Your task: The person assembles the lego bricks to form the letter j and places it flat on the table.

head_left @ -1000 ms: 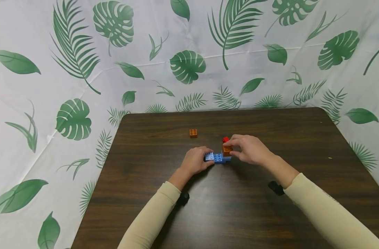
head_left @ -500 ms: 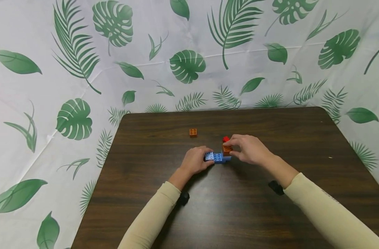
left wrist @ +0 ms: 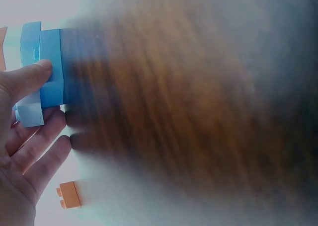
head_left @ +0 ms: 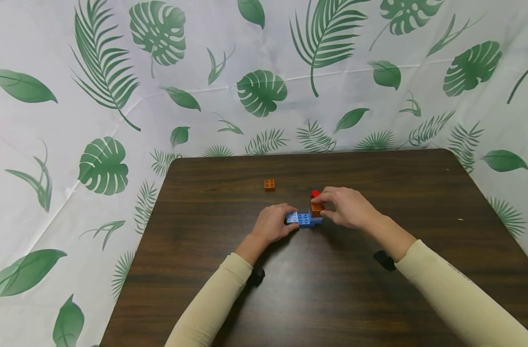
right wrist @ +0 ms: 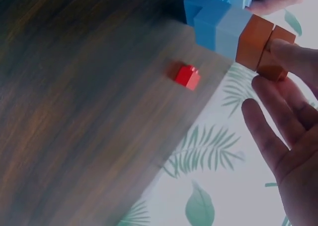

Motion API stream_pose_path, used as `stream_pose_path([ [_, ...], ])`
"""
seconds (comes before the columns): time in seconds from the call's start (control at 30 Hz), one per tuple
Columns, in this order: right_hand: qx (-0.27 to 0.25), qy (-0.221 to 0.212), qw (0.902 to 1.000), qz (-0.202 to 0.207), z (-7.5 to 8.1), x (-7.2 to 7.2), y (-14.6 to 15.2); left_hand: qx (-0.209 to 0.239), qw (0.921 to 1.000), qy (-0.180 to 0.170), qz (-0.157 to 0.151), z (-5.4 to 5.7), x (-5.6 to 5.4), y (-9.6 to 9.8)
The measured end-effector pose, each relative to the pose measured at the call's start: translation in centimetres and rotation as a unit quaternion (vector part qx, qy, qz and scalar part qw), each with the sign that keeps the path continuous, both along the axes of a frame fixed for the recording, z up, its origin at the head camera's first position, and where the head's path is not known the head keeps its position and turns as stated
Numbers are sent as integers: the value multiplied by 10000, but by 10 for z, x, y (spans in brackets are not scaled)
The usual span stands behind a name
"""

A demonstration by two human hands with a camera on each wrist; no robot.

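Joined blue toy building bricks (head_left: 304, 220) lie on the table in the head view. My left hand (head_left: 272, 224) grips their left end, where a light blue brick (left wrist: 31, 114) sits on top; the left wrist view shows the thumb on one side and fingers on the other. At the right end, two stacked orange bricks (right wrist: 252, 43) stand on the blue ones. My right hand (head_left: 347, 208) pinches the upper orange brick (right wrist: 270, 68) between thumb and fingers, and its other fingers extend beside it. Part of that brick is hidden by the thumb.
A loose orange brick (head_left: 269, 185) lies farther back, left of the bricks. Just behind the right hand is a small red brick (right wrist: 188, 77). The dark wooden table (head_left: 220, 193) meets a leaf-patterned white cloth (head_left: 220, 115) along its far edge.
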State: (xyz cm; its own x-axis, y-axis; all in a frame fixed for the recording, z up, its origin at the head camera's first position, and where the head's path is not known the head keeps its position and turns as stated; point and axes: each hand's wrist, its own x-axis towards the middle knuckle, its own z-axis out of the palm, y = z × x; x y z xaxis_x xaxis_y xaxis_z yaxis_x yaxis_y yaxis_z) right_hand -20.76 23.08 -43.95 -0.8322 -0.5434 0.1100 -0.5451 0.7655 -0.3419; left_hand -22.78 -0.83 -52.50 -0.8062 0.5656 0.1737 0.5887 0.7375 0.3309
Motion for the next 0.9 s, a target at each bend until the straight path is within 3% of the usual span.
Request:
stream_pose_path([
  [0.47, 670, -129, 9976, 110, 16, -8, -16, 87, 9999, 55, -96, 0, 1, -1],
  [0.73, 1485, 476, 9878, -34, 25, -19, -52, 69, 9999, 98, -84, -1, 1, -1],
  [0.9, 1860, 198, 9820, -279, 18, -28, -84, 24, 9998, 189, -5, -1, 1, -2],
])
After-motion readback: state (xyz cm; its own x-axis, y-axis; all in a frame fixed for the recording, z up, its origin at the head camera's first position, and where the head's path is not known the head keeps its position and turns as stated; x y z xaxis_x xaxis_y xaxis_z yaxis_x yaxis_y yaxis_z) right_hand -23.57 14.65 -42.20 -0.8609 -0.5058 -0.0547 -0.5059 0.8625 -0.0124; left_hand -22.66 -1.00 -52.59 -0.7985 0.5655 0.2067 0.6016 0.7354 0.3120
